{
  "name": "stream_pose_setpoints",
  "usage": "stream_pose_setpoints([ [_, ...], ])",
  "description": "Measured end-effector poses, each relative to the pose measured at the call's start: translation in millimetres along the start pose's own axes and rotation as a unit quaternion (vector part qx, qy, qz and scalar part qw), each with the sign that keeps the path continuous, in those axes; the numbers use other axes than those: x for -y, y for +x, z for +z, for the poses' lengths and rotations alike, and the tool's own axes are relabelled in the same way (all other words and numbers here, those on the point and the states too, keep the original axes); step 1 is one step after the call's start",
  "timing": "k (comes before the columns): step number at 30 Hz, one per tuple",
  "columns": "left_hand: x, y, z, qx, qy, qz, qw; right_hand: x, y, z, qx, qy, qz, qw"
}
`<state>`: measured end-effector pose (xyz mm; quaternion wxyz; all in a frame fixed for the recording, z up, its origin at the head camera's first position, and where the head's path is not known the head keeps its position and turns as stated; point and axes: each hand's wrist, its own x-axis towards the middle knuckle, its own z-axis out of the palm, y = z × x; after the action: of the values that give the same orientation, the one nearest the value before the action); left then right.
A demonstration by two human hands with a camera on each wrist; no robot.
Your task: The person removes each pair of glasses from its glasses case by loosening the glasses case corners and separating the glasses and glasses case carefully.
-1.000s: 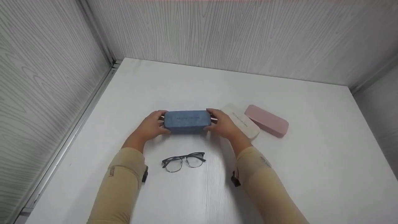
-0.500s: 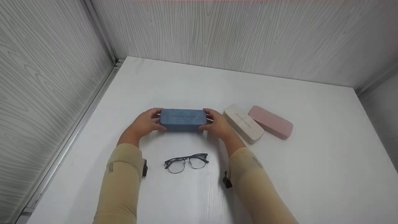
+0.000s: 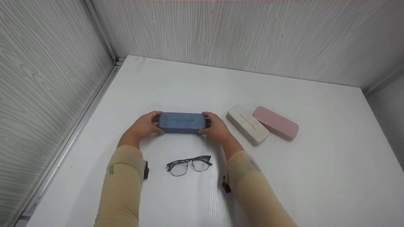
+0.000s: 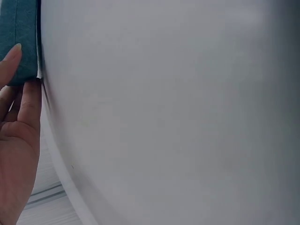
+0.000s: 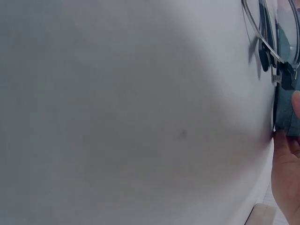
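Note:
Between my two hands lies a blue glasses case [image 3: 182, 121], its lid down and faint lettering on top. My left hand [image 3: 144, 126] grips its left end, thumb on the near side and fingers at the end and far corner. At the right end my right hand [image 3: 216, 128] holds it the same way. In the left wrist view the thumb presses the side of the case [image 4: 21, 33]. A pair of dark-framed eyeglasses [image 3: 190, 165] rests on the table nearer to me, arms folded; the right wrist view shows part of the eyeglasses [image 5: 286, 75] in front of the case.
A cream glasses case [image 3: 247, 125] lies slanted to the right of my right hand. Right beside it is a pink glasses case [image 3: 276, 123]. All stand on a white table [image 3: 315, 176], with grey wood-patterned panels [image 3: 236, 34] behind and at the sides.
Both hands have shifted the blue glasses case a little to the left, away from the cream one. The eyeglasses and the other cases stay put; the head view has moved slightly.

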<state>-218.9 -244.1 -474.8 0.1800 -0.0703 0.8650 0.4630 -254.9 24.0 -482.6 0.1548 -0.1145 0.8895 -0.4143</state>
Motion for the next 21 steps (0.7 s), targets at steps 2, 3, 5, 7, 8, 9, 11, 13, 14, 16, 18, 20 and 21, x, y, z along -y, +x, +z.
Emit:
stream_pose_setpoints([
  [2,0.8,0.0,0.0,0.0,-0.001,0.001,1.0,1,-1,2.0,-0.002,-0.005,0.003,1.0],
  [3,1.2,-0.2,0.0,-0.001,-0.002,0.002,1.0,2,-1,3.1,-0.002,-0.009,0.003,1.0],
  [5,1.9,-0.7,-0.3,0.001,-0.004,0.005,1.0,3,-1,5.1,-0.002,-0.016,0.004,1.0],
  [7,2.7,-1.3,-1.0,0.002,-0.007,0.006,1.0,4,-1,6.8,-0.003,-0.019,0.003,1.0],
  [8,3.1,-1.5,-1.4,0.002,-0.007,0.008,0.9999,5,-1,7.7,-0.003,-0.021,0.002,1.0],
  [9,3.2,-1.9,-1.6,0.002,-0.005,0.007,1.0,6,-1,8.5,-0.004,-0.023,0.004,1.0],
  [11,3.9,-2.2,-2.3,0.002,-0.002,0.006,1.0,8,-1,9.9,-0.005,-0.024,0.008,1.0],
  [13,4.4,-2.0,-2.6,-0.001,0.002,0.004,1.0,10,-1,11.0,-0.007,-0.026,0.013,1.0],
  [14,4.6,-1.8,-2.7,-0.002,0.004,0.004,1.0,11,-1,11.6,-0.008,-0.028,0.017,0.999],
  [16,5.1,-0.7,-2.9,-0.003,0.005,0.003,1.0,13,-2,12.4,-0.01,-0.031,0.025,0.999],
  [18,5.3,0.5,-3.0,-0.004,0.006,0.001,1.0,15,-2,13.3,-0.015,-0.033,0.034,0.999],
  [20,5.7,1.6,-3.4,-0.007,0.006,0.0,1.0,17,-2,14.4,-0.02,-0.034,0.041,0.998],
  [21,5.9,2.0,-3.6,-0.008,0.006,0.0,1.0,17,-2,15.0,-0.023,-0.036,0.043,0.998],
])
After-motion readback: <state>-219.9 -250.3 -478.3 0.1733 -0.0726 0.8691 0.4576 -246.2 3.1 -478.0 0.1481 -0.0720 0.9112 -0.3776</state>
